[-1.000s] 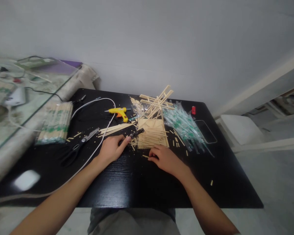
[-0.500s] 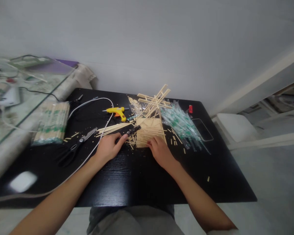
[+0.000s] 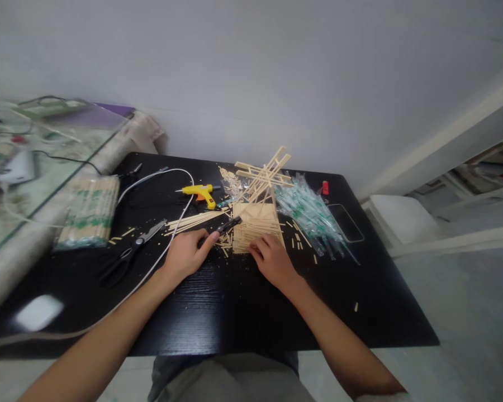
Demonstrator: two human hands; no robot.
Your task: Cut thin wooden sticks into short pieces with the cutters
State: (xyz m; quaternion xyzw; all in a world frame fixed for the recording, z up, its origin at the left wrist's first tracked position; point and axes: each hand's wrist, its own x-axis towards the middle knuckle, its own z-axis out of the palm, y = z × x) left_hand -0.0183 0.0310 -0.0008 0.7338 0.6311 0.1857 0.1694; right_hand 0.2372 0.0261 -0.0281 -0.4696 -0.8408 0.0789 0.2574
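Note:
My left hand (image 3: 189, 250) is closed around black pliers (image 3: 229, 224), whose jaws point right over the edge of a pale wooden stick panel (image 3: 257, 212). Thin sticks lie across that panel in a rough row. At its front edge is my right hand (image 3: 271, 258), fingers curled down with thumb and fingertips close together; whatever they pinch is too small to make out. Behind the panel stands a frame of crossed wooden sticks (image 3: 269, 176). Short cut pieces (image 3: 224, 243) are scattered between the pliers and the panel.
A yellow glue gun (image 3: 201, 194), scissors (image 3: 138, 243) and long loose sticks (image 3: 197, 220) lie to the left. Further left is a bag of sticks (image 3: 90, 209). Plastic wrappers (image 3: 305, 209) and a phone (image 3: 346, 222) lie right. A white cable (image 3: 151, 268) crosses the table.
My right hand has shifted slightly at the panel's front edge, its thumb and fingers a little more apart. My left hand keeps the pliers in nearly the same place.

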